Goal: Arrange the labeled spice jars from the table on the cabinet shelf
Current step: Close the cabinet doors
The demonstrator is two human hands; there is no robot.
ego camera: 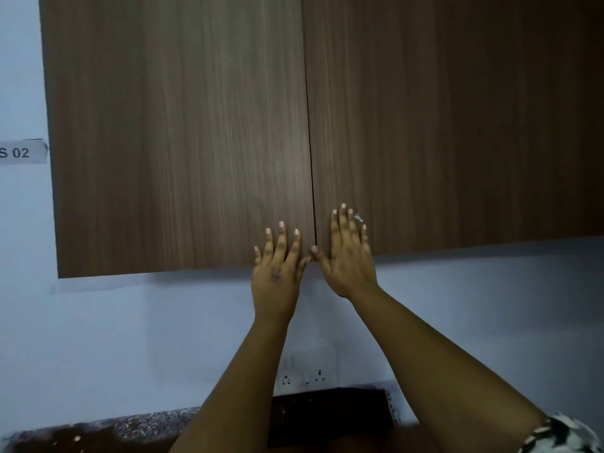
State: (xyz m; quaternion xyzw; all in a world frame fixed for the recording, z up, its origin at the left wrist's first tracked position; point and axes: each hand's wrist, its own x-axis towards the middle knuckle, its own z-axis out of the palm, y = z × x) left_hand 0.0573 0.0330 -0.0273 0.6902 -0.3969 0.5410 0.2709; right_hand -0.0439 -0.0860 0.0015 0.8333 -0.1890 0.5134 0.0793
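Note:
A wall cabinet with two brown wood-grain doors fills the upper view, both doors closed. My left hand [277, 268] lies flat with fingers spread on the lower right corner of the left door [179, 135]. My right hand [348, 253] lies flat on the lower left corner of the right door [457, 125], just across the centre gap. Neither hand holds anything. No spice jars and no shelf are in sight; the doors hide the inside.
A pale wall runs below the cabinet with a socket plate [304, 376]. A dark box [330, 416] stands on a speckled stone counter [137, 423] at the bottom. A paper label reading "S 02" [21, 152] is stuck on the wall at left.

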